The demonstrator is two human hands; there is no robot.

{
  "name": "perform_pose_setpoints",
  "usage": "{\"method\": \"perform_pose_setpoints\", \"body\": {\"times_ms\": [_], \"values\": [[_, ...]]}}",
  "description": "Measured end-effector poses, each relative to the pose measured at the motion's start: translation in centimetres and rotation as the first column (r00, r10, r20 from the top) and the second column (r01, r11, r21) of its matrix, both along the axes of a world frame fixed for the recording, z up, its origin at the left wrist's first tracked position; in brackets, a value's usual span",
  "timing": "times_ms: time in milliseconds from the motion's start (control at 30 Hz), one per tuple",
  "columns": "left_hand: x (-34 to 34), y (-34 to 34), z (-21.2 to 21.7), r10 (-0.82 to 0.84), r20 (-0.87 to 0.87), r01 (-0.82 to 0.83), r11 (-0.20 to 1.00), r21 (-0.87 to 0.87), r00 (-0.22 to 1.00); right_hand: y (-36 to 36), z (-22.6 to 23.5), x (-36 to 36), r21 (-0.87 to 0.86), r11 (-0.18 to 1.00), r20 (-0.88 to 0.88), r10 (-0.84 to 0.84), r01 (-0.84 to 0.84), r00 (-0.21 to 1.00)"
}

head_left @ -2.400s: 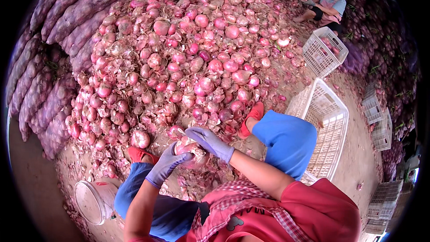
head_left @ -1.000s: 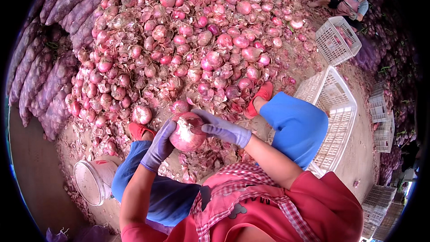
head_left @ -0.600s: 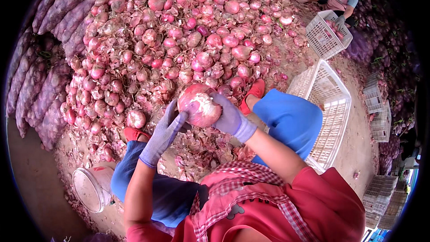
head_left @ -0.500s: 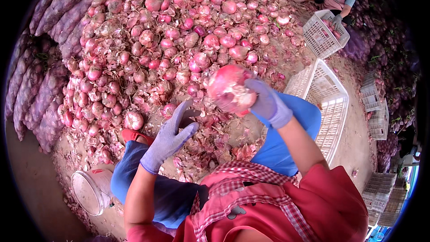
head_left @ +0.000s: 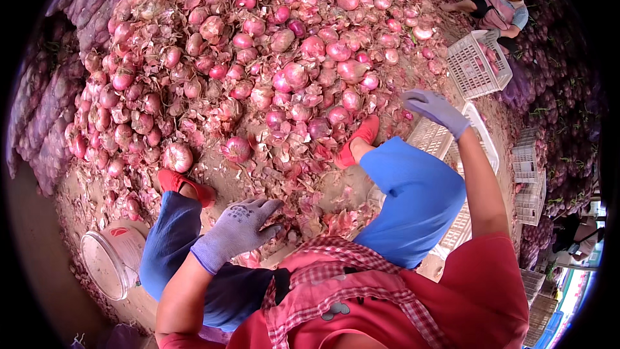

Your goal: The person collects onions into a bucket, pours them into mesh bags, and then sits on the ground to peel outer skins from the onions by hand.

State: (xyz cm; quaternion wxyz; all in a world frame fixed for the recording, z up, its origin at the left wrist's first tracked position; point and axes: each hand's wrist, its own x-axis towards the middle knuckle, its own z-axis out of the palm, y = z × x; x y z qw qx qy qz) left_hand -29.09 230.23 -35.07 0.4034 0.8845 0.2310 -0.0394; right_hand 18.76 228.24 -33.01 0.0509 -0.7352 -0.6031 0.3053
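My right hand (head_left: 436, 111), in a pale purple glove, is stretched out over the far end of a white plastic crate (head_left: 431, 138) beside my right leg. Its fingers are extended and no onion shows in it. My left hand (head_left: 237, 227), gloved alike, hovers near my left knee above loose peel with thumb and fingers apart. In front of me spreads a large heap of red onions (head_left: 284, 42) mixed with dry skins. The closest ones, such as a big onion (head_left: 237, 149), lie on the floor between my red shoes. The crate's inside is mostly hidden by my leg and arm.
A white bucket (head_left: 123, 249) stands at my left. Filled purple mesh sacks (head_left: 48, 103) are stacked at the far left. At the far right another person (head_left: 500, 10) sits by a white crate (head_left: 471, 64) holding onions. More crates (head_left: 526, 155) line the right side.
The large onion in my right hand is gone from view. That hand has swung right, over the crate. My left hand has lowered toward my lap.
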Motion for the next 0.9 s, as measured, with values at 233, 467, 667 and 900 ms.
{"method": "perform_pose_setpoints", "body": {"times_ms": [233, 467, 667, 900], "values": [[-0.7, -0.2, -1.6, 0.009, -0.058, -0.006, 0.999, 0.049, 0.998, 11.7, -19.8, -7.2, -0.185, 0.946, -0.208, 0.228, -0.267, 0.951], [-1.3, -0.5, -1.5, 0.037, -0.098, -0.031, 0.998, 0.056, 0.995, 9.3, -26.7, -15.8, -0.409, 0.899, 0.316, 0.300, -0.156, 0.900], [-0.5, -1.8, -0.9, -0.093, -0.190, 0.092, 0.996, -0.018, 0.977, 4.2, -28.5, -19.0, -0.340, 0.932, 0.288, 0.233, -0.128, 0.929], [-1.6, -1.4, -3.9, -0.036, -0.261, 0.033, 0.999, -0.018, 0.965, -0.5, -28.4, -22.6, -0.659, 0.731, -0.726, -0.680, 0.175, 0.107]]}}
